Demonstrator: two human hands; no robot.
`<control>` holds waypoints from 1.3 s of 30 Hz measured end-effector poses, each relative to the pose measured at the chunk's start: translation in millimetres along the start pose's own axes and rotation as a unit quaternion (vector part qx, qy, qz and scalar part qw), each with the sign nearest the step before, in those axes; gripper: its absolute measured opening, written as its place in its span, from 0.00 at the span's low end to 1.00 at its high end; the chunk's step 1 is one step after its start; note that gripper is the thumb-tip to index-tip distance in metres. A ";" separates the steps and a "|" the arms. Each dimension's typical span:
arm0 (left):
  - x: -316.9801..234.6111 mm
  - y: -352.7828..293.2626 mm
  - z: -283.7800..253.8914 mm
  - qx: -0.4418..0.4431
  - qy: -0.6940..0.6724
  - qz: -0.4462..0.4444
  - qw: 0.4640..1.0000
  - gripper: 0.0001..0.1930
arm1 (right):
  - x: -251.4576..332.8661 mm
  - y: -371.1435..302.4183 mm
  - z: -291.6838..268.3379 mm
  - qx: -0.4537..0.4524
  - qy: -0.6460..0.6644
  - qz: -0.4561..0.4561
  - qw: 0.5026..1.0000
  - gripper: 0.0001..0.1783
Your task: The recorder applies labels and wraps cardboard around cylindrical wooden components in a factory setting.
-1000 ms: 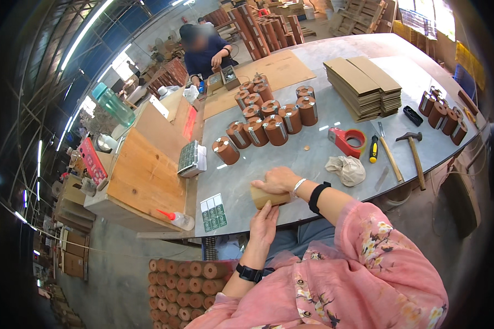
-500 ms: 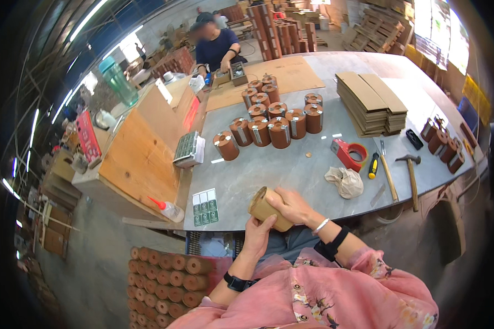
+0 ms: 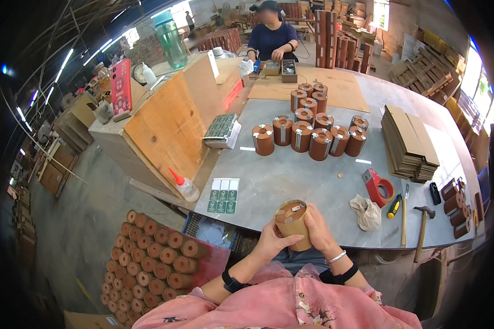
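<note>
Close to my body, past the table's near edge, I hold a brown cylinder in a tan cardboard sleeve. It stands almost upright, and its reddish-brown top with a small pale label faces up inside the sleeve's rim. My left hand grips the lower left side, thumb across the front. My right hand wraps round the right side. Farther off on the table stand several bare brown cylinders with center holes and silvery strips. A sheet of green and white labels lies to the left of my hands.
Flat cardboard pieces are stacked at the right. Nearby lie a red tape dispenser, crumpled paper, a yellow-black screwdriver and a hammer. A red-tipped bottle stands left. More cylinders are piled below. A co-worker sits opposite.
The sleeved cylinder has gone from tilted to nearly upright, its top turned up toward me. Both hands have shifted their hold on it. The whole view has swung to the left.
</note>
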State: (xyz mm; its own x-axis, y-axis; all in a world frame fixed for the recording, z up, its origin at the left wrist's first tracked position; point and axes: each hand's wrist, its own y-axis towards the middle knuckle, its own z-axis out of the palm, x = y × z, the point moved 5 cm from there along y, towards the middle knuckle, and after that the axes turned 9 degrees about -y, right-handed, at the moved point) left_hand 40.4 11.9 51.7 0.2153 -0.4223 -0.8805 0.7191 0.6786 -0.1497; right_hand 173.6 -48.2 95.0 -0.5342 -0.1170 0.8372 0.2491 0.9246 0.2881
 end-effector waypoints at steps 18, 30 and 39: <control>7.3 31.0 -9.1 0.056 0.002 -0.013 0.998 0.42 | -48.0 1.0 9.5 -0.091 0.091 0.047 0.991 0.18; 6.4 44.3 -3.0 0.130 0.008 0.025 0.991 0.38 | -97.2 3.6 19.3 -0.058 -0.092 0.063 0.992 0.17; 25.1 43.1 -15.1 0.098 -0.093 -0.043 0.990 0.45 | -74.1 -3.8 22.2 -0.090 -0.020 0.028 0.995 0.27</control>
State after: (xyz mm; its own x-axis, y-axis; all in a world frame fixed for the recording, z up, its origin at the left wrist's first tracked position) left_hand 66.9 39.6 16.3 0.2523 -0.5891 -0.7676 0.8502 0.5138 -0.1149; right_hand 194.3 -35.0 21.6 -0.5466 -0.0493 0.8359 0.4178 0.8491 0.3233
